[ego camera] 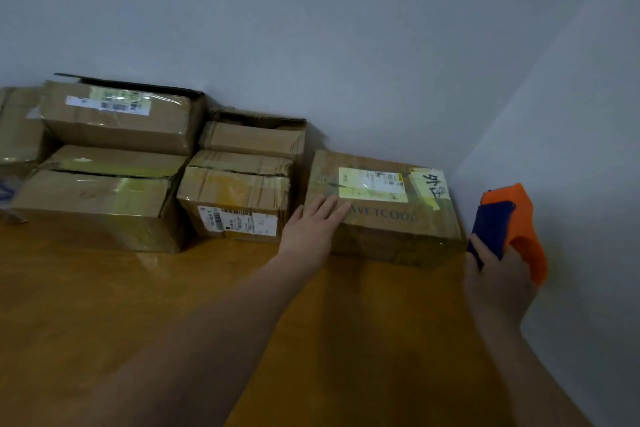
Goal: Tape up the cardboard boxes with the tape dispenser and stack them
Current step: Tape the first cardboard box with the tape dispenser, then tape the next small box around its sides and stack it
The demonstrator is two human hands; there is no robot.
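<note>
Boxes on the bench: a person's left hand lies flat on a taped cardboard box printed WETCODE at centre right of the frame. Its fingers are straight and rest on the box's top near the left edge, gripping nothing. At the right edge of the frame the right hand is wrapped round an orange and blue tape dispenser. It holds the dispenser up near the box's right end, close to the grey wall. Whether the dispenser touches the box cannot be told. The box sits on a wooden bench, in the corner where two walls meet. Its top carries a white shipping label and a yellowish tape strip with handwritten black characters. Just beside it to the left stands a stack of two. The lower one is a crumpled, heavily taped box with a barcode label on its front. On it sits a smaller box, a flap raised behind it. Further left, a wide box with a dark gap between its top flaps carries a labelled box, also with a flap standing up behind. A further box is cut off by the left edge of the frame. All the boxes stand along the wall at the back of the bench
</note>
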